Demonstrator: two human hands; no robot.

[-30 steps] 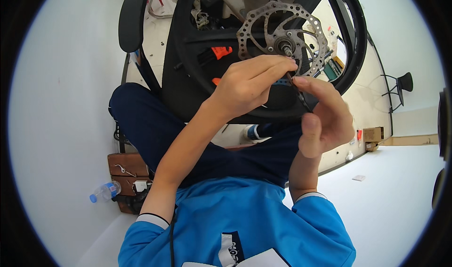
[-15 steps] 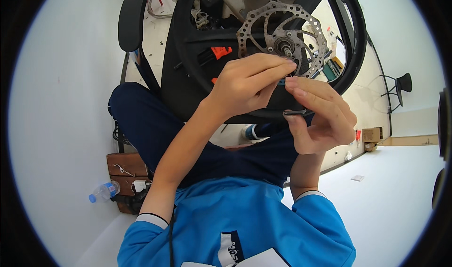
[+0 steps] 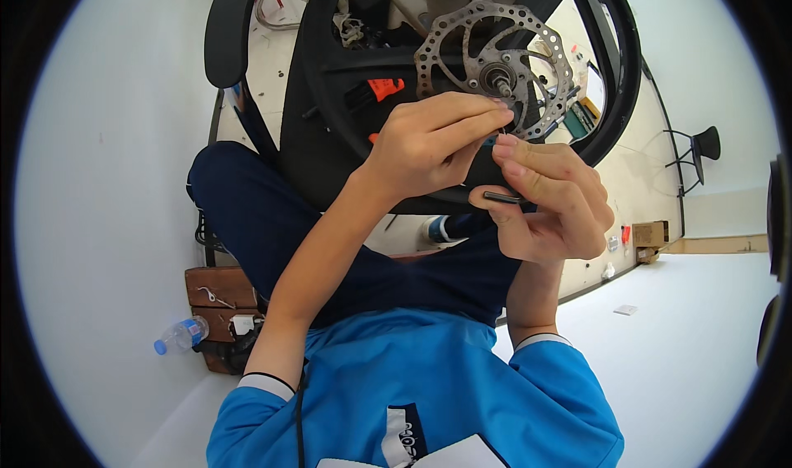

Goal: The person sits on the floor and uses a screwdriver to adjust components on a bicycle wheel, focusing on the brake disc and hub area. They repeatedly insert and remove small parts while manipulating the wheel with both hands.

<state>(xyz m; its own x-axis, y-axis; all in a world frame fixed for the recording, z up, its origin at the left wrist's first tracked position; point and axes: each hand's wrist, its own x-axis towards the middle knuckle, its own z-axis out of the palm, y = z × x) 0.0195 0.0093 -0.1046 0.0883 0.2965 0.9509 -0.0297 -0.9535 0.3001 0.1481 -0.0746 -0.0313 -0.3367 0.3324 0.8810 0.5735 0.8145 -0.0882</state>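
Observation:
My left hand (image 3: 433, 142) is closed in a pinch, its fingertips meeting my right hand's (image 3: 557, 200) fingertips over the near part of a black spoked wheel (image 3: 624, 80). Something tiny and thin shows between the fingertips; I cannot make out what it is. A short dark metal rod (image 3: 502, 197) lies against my right thumb, held in the curled right hand. Just beyond my fingers, a perforated brake disc (image 3: 425, 59) is fixed around the wheel's hub axle (image 3: 500, 82). The wheel rests on a black chair seat.
An orange-and-black tool holder (image 3: 384, 89) lies behind the wheel spokes. A chair armrest (image 3: 227, 43) rises at the far left. At the lower left, a plastic bottle (image 3: 183, 336) stands by a brown wooden surface (image 3: 216, 286). A cardboard box (image 3: 650, 234) sits at the right.
My right hand has shifted slightly left, and the dark rod has moved left with its thumb. The left hand stays nearly in place, still pinching.

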